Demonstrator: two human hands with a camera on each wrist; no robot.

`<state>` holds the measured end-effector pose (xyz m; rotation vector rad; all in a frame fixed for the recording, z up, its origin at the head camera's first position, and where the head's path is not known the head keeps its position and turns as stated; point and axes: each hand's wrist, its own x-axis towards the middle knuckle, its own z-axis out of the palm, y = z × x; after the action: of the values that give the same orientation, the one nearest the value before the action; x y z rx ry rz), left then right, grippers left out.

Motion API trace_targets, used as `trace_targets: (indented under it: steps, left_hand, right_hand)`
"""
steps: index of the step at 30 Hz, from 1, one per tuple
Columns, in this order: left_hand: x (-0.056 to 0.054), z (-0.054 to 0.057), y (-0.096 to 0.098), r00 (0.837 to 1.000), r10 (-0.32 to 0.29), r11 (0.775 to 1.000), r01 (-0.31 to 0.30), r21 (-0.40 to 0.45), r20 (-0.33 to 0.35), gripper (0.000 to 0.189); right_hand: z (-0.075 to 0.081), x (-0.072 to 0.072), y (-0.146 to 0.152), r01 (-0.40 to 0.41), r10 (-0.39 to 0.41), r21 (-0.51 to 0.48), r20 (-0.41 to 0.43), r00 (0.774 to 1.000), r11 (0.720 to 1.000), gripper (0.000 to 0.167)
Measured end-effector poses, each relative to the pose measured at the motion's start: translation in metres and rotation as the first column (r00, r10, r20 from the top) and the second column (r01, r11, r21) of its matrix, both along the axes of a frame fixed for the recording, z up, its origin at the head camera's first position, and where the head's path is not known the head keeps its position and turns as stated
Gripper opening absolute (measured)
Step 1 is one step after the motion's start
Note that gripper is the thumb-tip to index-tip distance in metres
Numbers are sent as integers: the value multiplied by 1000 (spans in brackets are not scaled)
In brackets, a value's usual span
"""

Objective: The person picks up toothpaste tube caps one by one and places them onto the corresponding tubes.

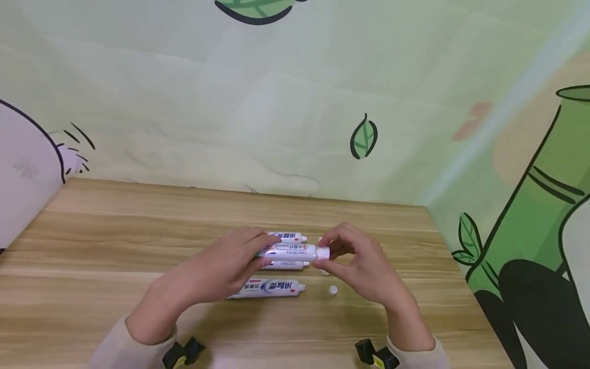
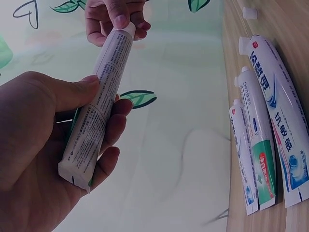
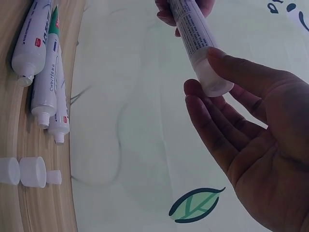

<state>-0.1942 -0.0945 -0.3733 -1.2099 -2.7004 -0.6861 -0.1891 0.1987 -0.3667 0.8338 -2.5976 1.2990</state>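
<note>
My left hand [image 1: 216, 269] grips the body of a white toothpaste tube [image 1: 290, 251], held over the table with its neck end to the right. In the left wrist view the printed back of that tube [image 2: 104, 92] shows, the thumb lying across it. At the other end my right hand [image 1: 361, 261] pinches the white cap [image 3: 211, 79], which sits on the tube's neck. Below lie three more toothpaste tubes side by side: a large one [image 1: 272, 288] nearest me, a middle one [image 3: 46, 92] with a green end, and a small one [image 1: 290, 237]. Their necks are bare.
Three loose white caps stand on the wooden table [image 1: 115, 225] right of the tubes, including a near cap [image 1: 333, 290] and a small cap [image 3: 54, 177]. A light green printed backdrop [image 1: 184, 102] rises behind the table and along its right side.
</note>
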Motion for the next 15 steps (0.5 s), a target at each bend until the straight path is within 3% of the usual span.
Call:
trace_targets:
  steps: [7, 15]
  left_hand:
    - [-1, 1, 0, 1000, -10, 1000, 10, -4, -22, 38]
    - [-1, 3, 0, 1000, -14, 1000, 14, -12, -5, 39]
  right_hand:
    - [1, 2, 0, 12, -12, 11, -10, 1000, 1000, 27]
    - [-2, 0, 2, -21, 19, -21, -104, 994, 1000, 24]
